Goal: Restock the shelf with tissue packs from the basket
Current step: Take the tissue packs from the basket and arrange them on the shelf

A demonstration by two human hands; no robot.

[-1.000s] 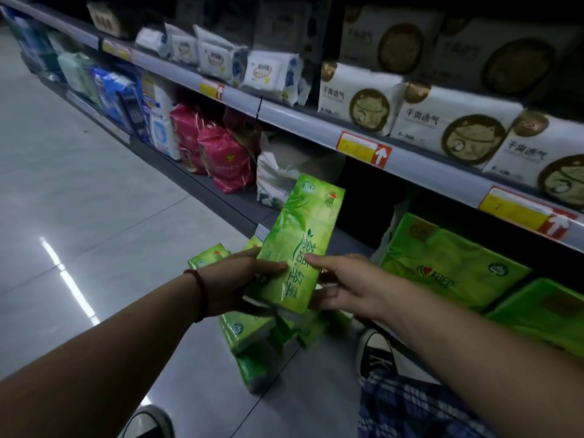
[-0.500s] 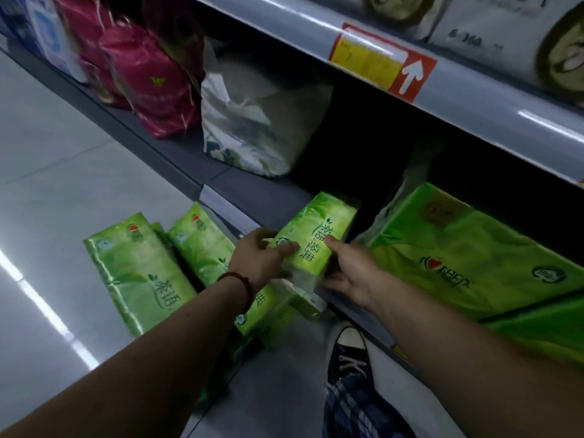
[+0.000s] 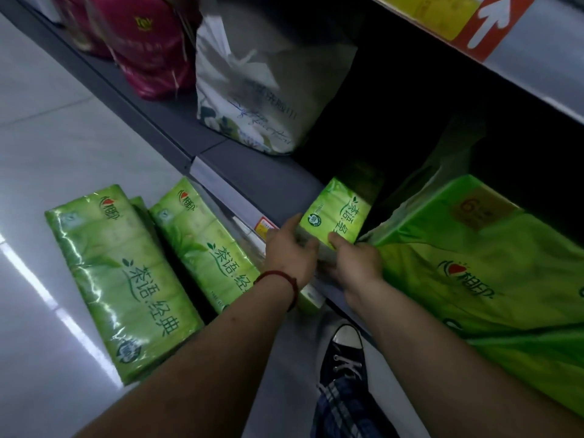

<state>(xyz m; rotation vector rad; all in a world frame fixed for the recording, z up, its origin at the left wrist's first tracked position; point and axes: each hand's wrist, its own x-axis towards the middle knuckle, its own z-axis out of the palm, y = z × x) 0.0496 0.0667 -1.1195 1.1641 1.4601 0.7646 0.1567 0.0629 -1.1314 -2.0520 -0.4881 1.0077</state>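
A green tissue pack (image 3: 339, 213) lies on the bottom shelf (image 3: 268, 181), its far end reaching into the dark gap beside a large green pack (image 3: 474, 263). My left hand (image 3: 289, 251) grips its near left edge. My right hand (image 3: 355, 263) holds its near right corner, fingers curled on it. Several more green tissue packs (image 3: 120, 276) stand side by side on the floor to the left; no basket wall shows around them.
A white plastic-wrapped bundle (image 3: 262, 86) and red packs (image 3: 151, 42) stand on the bottom shelf to the left. The upper shelf edge with a yellow and red price tag (image 3: 458, 20) hangs overhead. My shoe (image 3: 346, 355) stands on the grey floor tiles (image 3: 47, 137) by the shelf base.
Both hands have carried the green pack down from chest height and pushed it onto the bottom shelf, deeper into the gap. My view has dropped closer to the shelf.
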